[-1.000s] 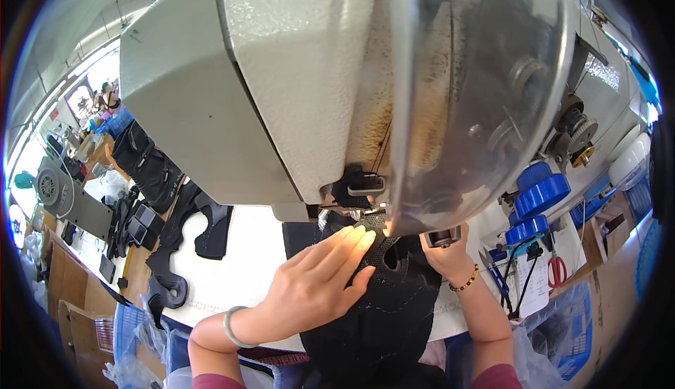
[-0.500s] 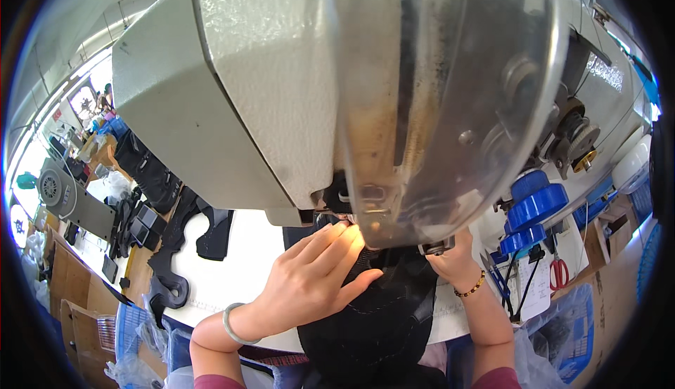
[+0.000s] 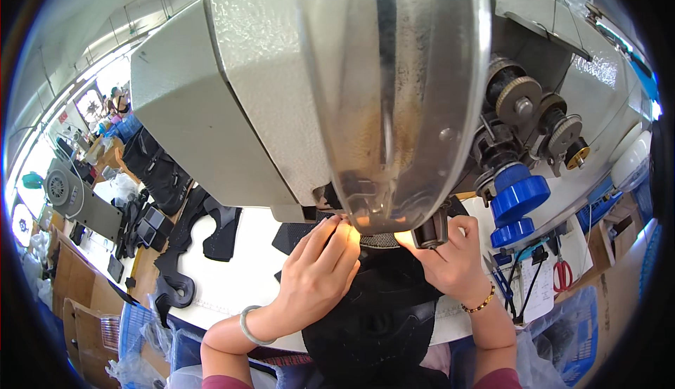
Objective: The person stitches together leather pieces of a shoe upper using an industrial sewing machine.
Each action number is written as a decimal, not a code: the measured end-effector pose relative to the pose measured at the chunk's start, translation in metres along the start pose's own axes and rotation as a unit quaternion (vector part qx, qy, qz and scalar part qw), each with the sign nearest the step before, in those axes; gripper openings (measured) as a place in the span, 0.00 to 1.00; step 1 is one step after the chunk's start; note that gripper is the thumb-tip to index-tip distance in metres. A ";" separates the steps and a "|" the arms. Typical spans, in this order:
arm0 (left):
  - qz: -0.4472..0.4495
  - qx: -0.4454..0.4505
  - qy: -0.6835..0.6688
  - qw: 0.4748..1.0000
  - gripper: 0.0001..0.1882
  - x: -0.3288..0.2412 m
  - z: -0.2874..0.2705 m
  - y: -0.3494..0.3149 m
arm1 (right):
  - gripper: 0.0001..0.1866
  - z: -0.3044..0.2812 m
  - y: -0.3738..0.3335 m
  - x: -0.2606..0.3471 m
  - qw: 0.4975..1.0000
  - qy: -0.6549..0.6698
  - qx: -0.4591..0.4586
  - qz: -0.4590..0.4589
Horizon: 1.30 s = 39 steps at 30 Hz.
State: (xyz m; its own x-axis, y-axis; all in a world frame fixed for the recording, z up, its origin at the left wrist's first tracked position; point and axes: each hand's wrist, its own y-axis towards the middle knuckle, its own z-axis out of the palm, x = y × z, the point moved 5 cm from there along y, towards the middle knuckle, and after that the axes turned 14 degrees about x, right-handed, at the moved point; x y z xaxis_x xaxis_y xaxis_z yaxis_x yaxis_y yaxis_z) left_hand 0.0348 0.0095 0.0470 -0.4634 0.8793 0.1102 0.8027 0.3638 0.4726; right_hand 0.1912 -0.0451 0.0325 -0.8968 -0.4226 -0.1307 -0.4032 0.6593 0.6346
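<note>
Black fabric [image 3: 373,322] at lower centre of frame, running from beneath the clear cover [image 3: 394,203] of a pale sewing machine [image 3: 211,125] down toward the bottom edge. Grey mesh strip [image 3: 380,241] shows at its upper end, between the hands. Left hand [image 3: 309,273], left of centre: fingers together, bent, tips at the fabric beside the cover; cannot tell whether they pinch it or only press. Pale bangle [image 3: 247,326] on that wrist. Right hand [image 3: 453,262], right of centre: fingers curled, partly behind a dark metal cylinder [image 3: 430,233]; grip cannot be told. Beaded bracelet [image 3: 480,300] on the wrist. White counter [image 3: 256,276] beneath. Black cut pieces [image 3: 223,233] at left of frame; blue knobs [image 3: 520,198] and red-handled scissors [image 3: 562,275] at right.
</note>
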 end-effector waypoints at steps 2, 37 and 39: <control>0.002 -0.040 0.007 0.999 0.18 0.003 0.002 -0.002 | 0.19 -0.003 0.001 0.005 1.000 -0.003 -0.003 0.002; 0.000 -0.135 -0.182 0.974 0.12 0.047 0.025 -0.008 | 0.20 -0.009 0.010 0.039 0.998 -0.015 0.021 0.055; 0.006 -0.149 -0.184 0.972 0.12 0.047 0.022 -0.007 | 0.34 -0.008 0.011 0.056 0.993 -0.005 0.070 0.099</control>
State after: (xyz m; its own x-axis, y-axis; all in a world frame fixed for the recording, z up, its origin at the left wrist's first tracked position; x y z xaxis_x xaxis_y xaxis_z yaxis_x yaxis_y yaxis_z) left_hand 0.0155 0.0550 0.0298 -0.2458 0.9530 -0.1769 0.6379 0.2965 0.7108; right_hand 0.1380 -0.0664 0.0382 -0.9627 -0.2697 -0.0215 -0.2387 0.8091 0.5370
